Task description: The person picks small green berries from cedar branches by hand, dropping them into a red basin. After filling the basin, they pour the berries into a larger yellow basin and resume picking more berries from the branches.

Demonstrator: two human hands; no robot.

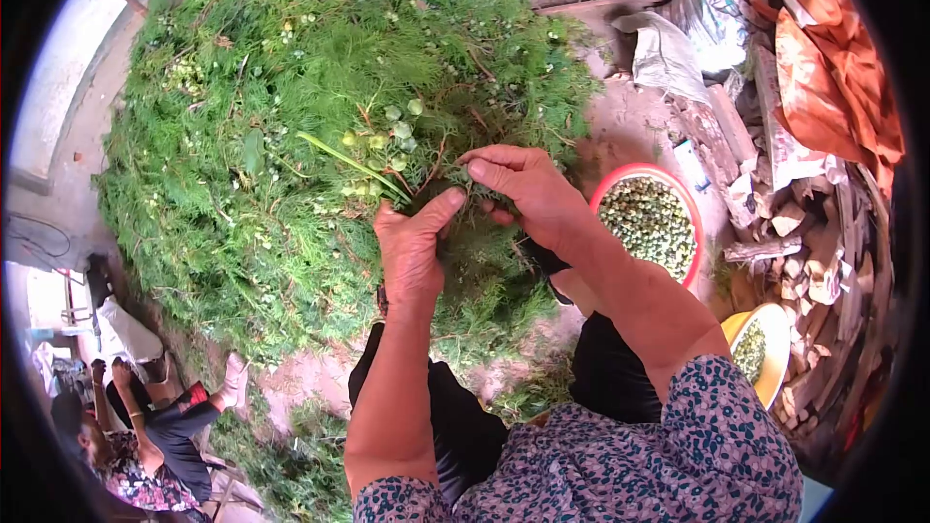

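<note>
My left hand [415,237] is closed around the base of a leafy evergreen sprig [426,150] that bears several round green cones [399,126]. A long, pale green blade-like stem [349,163] sticks out beside the cones, also from the left hand. Just to the right, my right hand [518,184] has thumb and fingers pinched together at the sprig's fine twigs. What exactly lies between those fingertips is too small to make out. Beneath both hands spreads a large heap of cut evergreen branches [262,223], with more cones scattered through it.
A red-rimmed basin [699,232] of picked cones stands to my right, near my forearm. Closer to me is a yellow basin [772,358] with more cones. Stacked firewood [809,271], sacks [664,53] and orange sheeting [823,77] line the right side. Another person [145,436] sits at lower left.
</note>
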